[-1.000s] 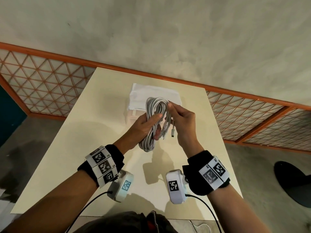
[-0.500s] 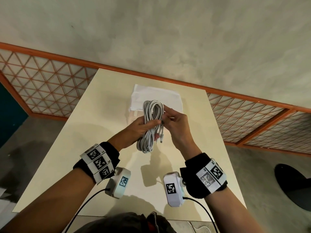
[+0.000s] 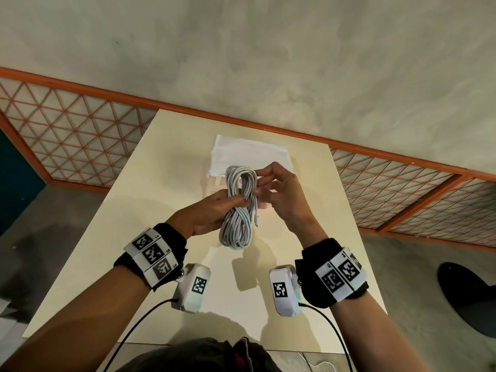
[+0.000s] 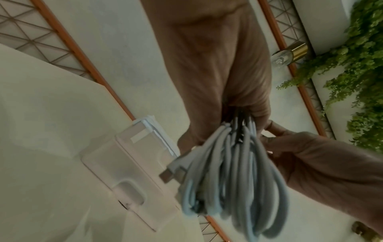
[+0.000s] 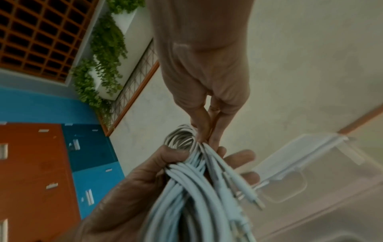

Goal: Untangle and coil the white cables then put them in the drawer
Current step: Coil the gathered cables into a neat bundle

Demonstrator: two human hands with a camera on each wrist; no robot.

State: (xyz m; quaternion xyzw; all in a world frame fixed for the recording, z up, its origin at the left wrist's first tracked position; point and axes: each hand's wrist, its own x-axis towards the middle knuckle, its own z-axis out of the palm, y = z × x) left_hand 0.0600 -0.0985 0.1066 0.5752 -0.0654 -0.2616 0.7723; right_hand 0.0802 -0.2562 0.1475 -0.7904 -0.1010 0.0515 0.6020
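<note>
A person's left hand (image 3: 212, 213) grips a hank of white cables (image 3: 237, 208) at its waist, fingers (image 3: 236, 201) and thumb curled tightly round the bundle, holding it in the air above a cream worktop (image 3: 150, 200). The right hand (image 3: 281, 194) meets the hank from the other side, its fingertips pinched on strands near the upper loop; the wrist view shows those fingers (image 5: 204, 129) together on the cable, though just which strand they hold cannot be told. The cables are gathered into a long figure-eight of many smooth, round, rubbery strands, pinched narrow at the middle and splaying into loops above and below. A plug end (image 3: 256, 220) hangs free on the right side of the bundle, and the left wrist view shows a flat metal connector (image 4: 167, 176) jutting from the lower loops.

The hank looks light, limp and springy: judged from its shape, the loops would likely slacken and spill if the middle were let go, so the waist is the safest place to hold it, with loose ends tucked in before it travels. Behind the hands, on the worktop, stands a small translucent plastic drawer unit (image 4: 132, 176), boxy with a recessed pull, topped by folded white cloth or paper (image 3: 249, 153). Whether the drawer is open cannot be told.
</note>
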